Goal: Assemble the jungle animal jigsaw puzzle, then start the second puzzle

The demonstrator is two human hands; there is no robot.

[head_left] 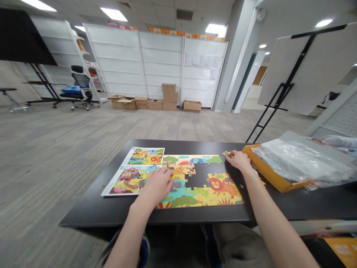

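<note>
A partly assembled jigsaw puzzle (184, 201) with lions, trees and other animals lies on the dark table, a gap in its middle and upper right. My left hand (159, 183) rests over the puzzle's left edge and the printed picture sheet (118, 185), fingers stretched out and holding nothing. At the puzzle's upper right, my right hand (239, 161) has its fingertips closed on a small puzzle piece (228, 154), mostly hidden by the fingers. The sheet shows two colourful scenes, a savanna and a farm.
Right of my right arm stands a yellow box (281, 186) with clear plastic wrapping (304, 160) in it. Yellow pieces (262, 181) lie beside the box, partly behind my forearm. A whiteboard on a stand (281, 93) rises beyond the table (92, 212); cardboard boxes (169, 97) line the shelves.
</note>
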